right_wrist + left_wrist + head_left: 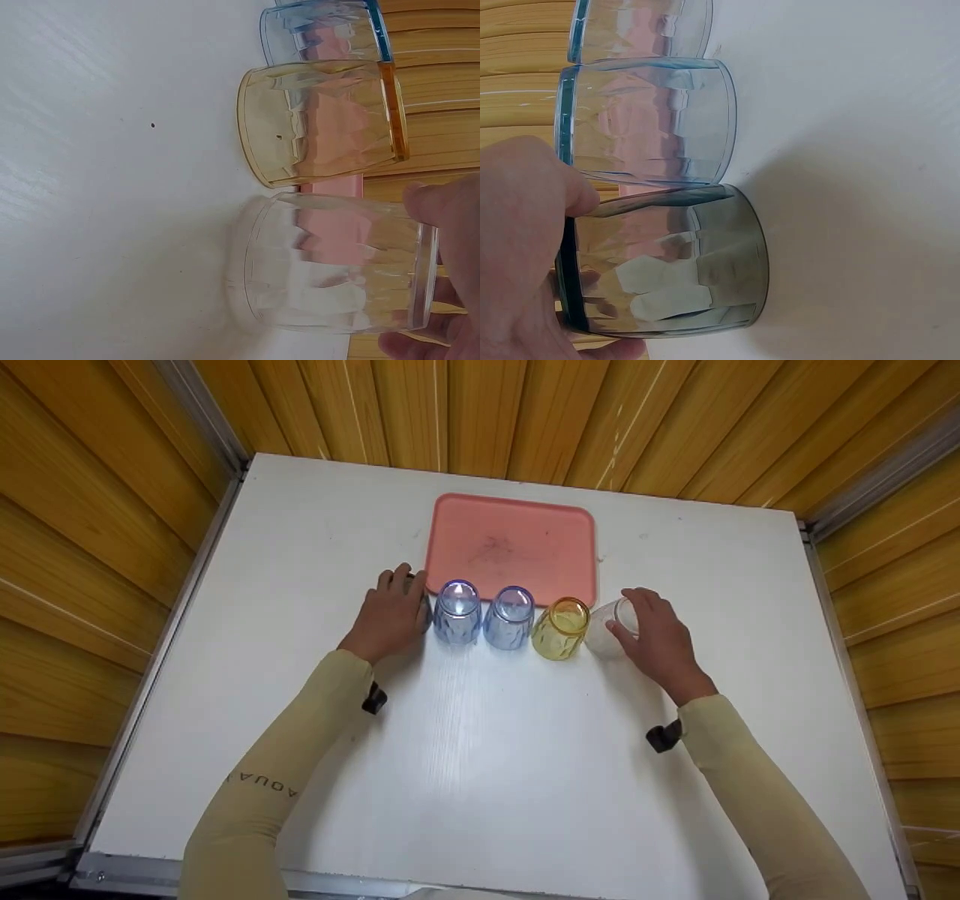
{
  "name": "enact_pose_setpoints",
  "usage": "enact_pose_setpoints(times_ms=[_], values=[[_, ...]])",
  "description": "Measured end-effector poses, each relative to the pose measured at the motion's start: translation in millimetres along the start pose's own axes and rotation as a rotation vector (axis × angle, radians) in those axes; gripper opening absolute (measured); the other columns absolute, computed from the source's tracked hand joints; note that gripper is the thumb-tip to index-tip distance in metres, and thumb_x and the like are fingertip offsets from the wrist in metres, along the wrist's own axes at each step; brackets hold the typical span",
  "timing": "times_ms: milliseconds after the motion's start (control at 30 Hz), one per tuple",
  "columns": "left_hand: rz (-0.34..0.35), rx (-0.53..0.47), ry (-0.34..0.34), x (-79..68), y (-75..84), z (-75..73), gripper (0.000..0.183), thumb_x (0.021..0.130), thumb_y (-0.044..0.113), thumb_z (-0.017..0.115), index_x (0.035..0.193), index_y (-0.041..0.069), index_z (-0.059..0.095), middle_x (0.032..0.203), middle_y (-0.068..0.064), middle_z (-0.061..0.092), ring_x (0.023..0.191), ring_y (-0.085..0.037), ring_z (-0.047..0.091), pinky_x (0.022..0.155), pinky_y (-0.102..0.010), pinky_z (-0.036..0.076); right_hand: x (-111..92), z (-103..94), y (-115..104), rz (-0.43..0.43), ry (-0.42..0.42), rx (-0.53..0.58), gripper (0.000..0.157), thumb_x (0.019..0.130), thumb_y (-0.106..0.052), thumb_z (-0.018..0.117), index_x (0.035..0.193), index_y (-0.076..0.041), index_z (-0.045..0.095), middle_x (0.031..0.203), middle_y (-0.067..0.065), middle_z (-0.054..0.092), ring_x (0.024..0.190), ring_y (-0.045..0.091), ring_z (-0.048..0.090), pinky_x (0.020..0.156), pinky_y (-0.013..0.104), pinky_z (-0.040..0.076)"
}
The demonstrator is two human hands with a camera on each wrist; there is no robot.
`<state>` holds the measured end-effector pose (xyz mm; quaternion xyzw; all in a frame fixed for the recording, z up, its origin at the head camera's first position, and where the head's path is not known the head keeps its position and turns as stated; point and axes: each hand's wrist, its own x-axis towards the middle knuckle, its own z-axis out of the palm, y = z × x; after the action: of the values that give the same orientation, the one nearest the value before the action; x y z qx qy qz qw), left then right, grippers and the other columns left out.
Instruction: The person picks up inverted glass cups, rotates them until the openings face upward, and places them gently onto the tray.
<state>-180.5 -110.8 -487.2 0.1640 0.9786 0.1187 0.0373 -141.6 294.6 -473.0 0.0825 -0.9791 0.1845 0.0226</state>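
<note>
My left hand (388, 619) grips a smoky grey glass tumbler (731, 270) near its upper end, thumb on one side and fingers on the other. From the head view the hand covers most of that glass. My right hand (661, 643) holds a clear glass tumbler (337, 274) by its upper end. Between the hands, in a row, stand a blue glass (457, 622), a second blue glass (508, 628) and a yellow glass (556, 643). All the glasses are upside down. The grey one is beside the first blue glass, the clear one beside the yellow.
A pink rectangular tray (517, 547) lies flat just behind the row of glasses. Under everything is a white tabletop (480, 765), with wood-slat walls (480, 420) at the back and both sides.
</note>
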Motion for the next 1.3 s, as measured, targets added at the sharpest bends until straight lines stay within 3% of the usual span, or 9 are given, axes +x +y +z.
enact_pose_setpoints(times_ms=[267, 500, 1300], values=[[-0.005, -0.017, -0.005, -1.4, 0.5, -0.3, 0.051, 0.102, 0.03, 0.036, 0.149, 0.01, 0.029, 0.15, -0.018, 0.03, 0.133, -0.038, 0.034, 0.099, -0.054, 0.045, 0.1, 1.1, 0.7, -0.021, 0.066, -0.004, 0.056, 0.093, -0.031, 0.063, 0.14, -0.007, 0.042, 0.142, 0.017, 0.045, 0.13, 0.037, 0.044, 0.095, 0.058, 0.046], [-0.001, -0.009, 0.007, -1.0, 0.7, -0.9, 0.05, 0.101, 0.028, 0.04, 0.147, 0.01, 0.03, 0.148, -0.019, 0.032, 0.132, -0.038, 0.036, 0.097, -0.054, 0.047, 0.5, 0.3, -0.6, -0.021, 0.085, -0.002, 0.055, 0.094, -0.031, 0.063, 0.14, -0.008, 0.042, 0.143, 0.016, 0.044, 0.132, 0.036, 0.042, 0.099, 0.057, 0.044], [-0.01, 0.015, 0.016, 1.7, -0.6, 3.9, 0.051, 0.101, 0.028, 0.04, 0.147, 0.009, 0.031, 0.147, -0.019, 0.033, 0.131, -0.039, 0.037, 0.096, -0.055, 0.047, 2.9, 1.0, -2.1, -0.09, 0.18, -0.008, 0.058, 0.091, -0.03, 0.068, 0.138, -0.007, 0.045, 0.14, 0.014, 0.046, 0.129, 0.034, 0.045, 0.092, 0.053, 0.049]])
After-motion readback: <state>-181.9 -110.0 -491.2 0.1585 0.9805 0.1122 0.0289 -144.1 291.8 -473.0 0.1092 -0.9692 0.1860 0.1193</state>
